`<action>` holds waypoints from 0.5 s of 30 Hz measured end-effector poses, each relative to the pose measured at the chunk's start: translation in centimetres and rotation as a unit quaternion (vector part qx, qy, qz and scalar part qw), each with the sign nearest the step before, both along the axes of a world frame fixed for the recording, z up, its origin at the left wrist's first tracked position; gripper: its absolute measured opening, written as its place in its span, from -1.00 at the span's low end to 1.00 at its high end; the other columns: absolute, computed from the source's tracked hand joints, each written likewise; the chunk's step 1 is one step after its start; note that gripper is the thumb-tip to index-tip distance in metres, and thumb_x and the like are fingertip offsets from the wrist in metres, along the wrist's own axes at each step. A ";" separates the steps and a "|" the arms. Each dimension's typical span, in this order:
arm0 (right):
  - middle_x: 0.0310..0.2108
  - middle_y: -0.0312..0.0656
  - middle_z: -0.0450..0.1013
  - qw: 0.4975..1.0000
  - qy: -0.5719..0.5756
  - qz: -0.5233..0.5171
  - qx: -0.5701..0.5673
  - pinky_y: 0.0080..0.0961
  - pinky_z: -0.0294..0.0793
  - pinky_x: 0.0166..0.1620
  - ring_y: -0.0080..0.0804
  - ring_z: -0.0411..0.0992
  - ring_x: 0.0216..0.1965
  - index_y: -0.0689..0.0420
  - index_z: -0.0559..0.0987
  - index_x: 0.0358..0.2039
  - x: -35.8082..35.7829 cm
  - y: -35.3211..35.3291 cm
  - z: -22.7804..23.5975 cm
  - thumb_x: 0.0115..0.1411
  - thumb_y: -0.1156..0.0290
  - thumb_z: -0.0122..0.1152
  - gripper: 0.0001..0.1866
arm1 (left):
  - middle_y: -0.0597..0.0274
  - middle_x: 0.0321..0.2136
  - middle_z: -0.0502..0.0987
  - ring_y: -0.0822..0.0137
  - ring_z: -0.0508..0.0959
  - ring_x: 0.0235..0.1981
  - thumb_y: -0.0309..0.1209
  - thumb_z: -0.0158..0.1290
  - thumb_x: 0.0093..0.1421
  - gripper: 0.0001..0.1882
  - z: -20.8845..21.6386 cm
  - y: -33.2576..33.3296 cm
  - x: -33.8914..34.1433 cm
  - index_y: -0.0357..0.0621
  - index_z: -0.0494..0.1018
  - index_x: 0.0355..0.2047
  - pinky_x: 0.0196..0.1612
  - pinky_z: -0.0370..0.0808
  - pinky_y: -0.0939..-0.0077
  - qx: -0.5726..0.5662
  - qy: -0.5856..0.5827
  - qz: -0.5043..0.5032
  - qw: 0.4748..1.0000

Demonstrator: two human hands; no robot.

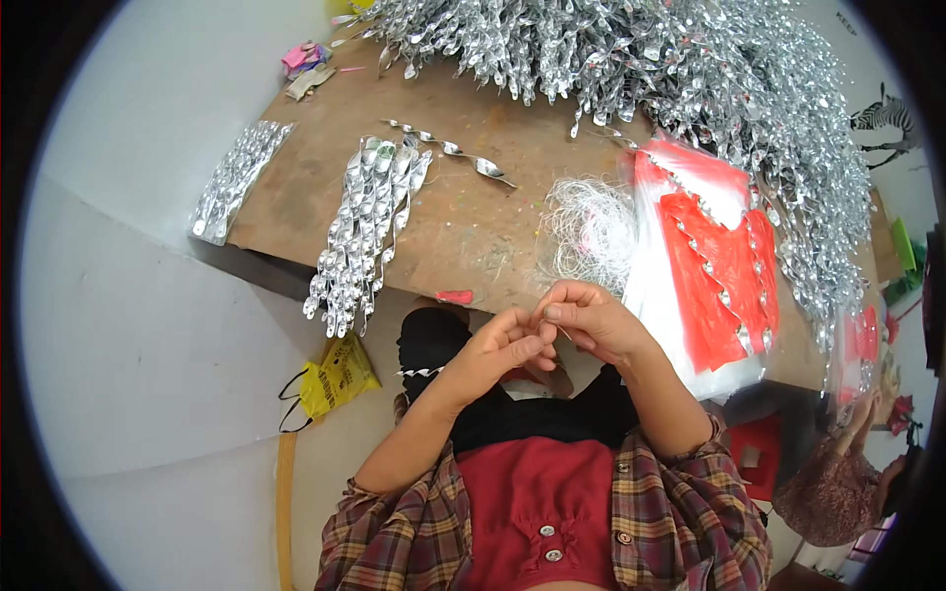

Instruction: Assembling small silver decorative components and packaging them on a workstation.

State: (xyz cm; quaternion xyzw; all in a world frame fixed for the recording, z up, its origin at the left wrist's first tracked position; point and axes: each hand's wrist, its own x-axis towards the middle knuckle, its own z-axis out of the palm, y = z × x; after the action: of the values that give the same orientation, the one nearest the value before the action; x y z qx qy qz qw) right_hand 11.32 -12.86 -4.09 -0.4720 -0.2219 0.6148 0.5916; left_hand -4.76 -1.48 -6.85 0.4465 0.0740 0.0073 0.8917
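My left hand (501,347) and my right hand (597,321) meet in front of my lap, near the table's front edge, with fingertips pinched together. A twisted silver foil strip (420,372) sticks out to the left from behind my left wrist, and its other end runs hidden under that hand. Whatever lies between my right fingertips is too thin and covered to make out. Just beyond my hands a tangle of white thread (591,231) lies on the table. Left of it a bundle of twisted silver strips (365,231) overhangs the edge, with a single twisted strip (453,150) behind.
A huge heap of silver strips (611,49) fills the table's (296,187) far side. Clear and red plastic bags (709,266) lie at right. Flat silver strips (239,182) sit at the left corner. A yellow bag (338,379) is below. Another person (838,488) is at far right.
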 end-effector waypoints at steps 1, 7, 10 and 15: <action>-0.55 -0.26 0.48 1.000 0.000 -0.009 -0.006 -0.86 0.03 -0.71 -0.77 0.16 -0.74 0.18 0.51 -0.34 0.1 -0.1 0.0 0.16 0.38 0.16 -0.86 | 0.24 -0.28 0.48 0.46 0.48 -0.29 -0.41 0.00 0.23 -0.74 0.2 -0.1 0.1 -0.22 0.36 -0.09 -0.20 0.42 0.61 0.021 0.017 0.034 0.999; -0.52 -0.31 0.47 0.999 -0.046 -0.006 -0.028 -0.83 0.11 -0.68 -0.75 0.22 -0.68 0.19 0.51 -0.32 0.5 -0.4 0.5 0.17 0.38 0.14 -0.85 | 0.32 -0.47 0.49 0.58 0.44 -0.53 -0.44 0.04 0.19 -0.85 0.6 -0.2 0.2 -0.26 0.45 -0.27 -0.40 0.40 0.73 0.166 0.061 0.155 0.972; -0.44 -0.27 0.49 0.907 -0.389 -0.159 -0.009 -0.72 0.29 -0.55 -0.68 0.30 -0.61 0.22 0.52 -0.23 0.4 -0.4 0.6 0.11 0.45 0.17 -0.79 | 0.33 -0.52 0.49 0.60 0.44 -0.56 -0.47 0.04 0.18 -0.88 1.3 -0.5 0.7 -0.29 0.47 -0.33 -0.45 0.39 0.76 0.254 0.074 0.205 0.942; -0.50 -0.14 0.42 0.696 -0.704 -0.075 0.123 -0.46 0.37 -0.37 -0.24 0.40 -0.49 0.16 0.55 -0.29 -1.0 -0.2 3.1 -0.02 0.51 0.25 -0.78 | 0.32 -0.52 0.50 0.62 0.45 -0.57 -0.50 0.03 0.18 -0.88 0.9 -0.5 1.0 -0.33 0.46 -0.32 -0.48 0.38 0.77 0.310 0.064 0.230 0.920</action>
State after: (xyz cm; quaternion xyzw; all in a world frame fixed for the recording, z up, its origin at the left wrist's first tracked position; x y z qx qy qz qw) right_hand 10.33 -13.07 -0.96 -0.7051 -0.6108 0.0241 0.3593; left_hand -3.72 -1.98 -5.93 0.6704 0.2257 0.2066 0.6760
